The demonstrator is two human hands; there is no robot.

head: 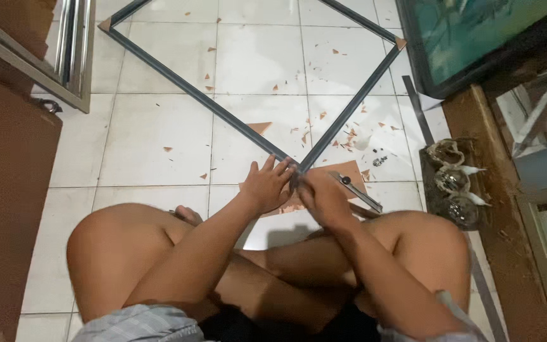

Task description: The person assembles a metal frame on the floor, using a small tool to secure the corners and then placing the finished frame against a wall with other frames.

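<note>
A dark grey rectangular frame [188, 88] lies flat on the white tiled floor, turned like a diamond, its near corner pointing at me. My left hand [266, 185] rests on that corner, fingers spread over the left bar. My right hand [323, 197] presses against the same corner from the right, fingers curled; whether it holds a small tool is hidden. A brown cardboard piece [349, 172] lies under the corner. My crossed bare legs fill the lower view.
Cardboard scraps [260, 126] litter the tiles inside the frame. A utility knife [356, 190] lies by my right hand. A framed picture [476, 38] leans at top right, shell ornaments [454, 180] beside a wooden plank [501, 215]. Metal rails [71, 50] stand top left.
</note>
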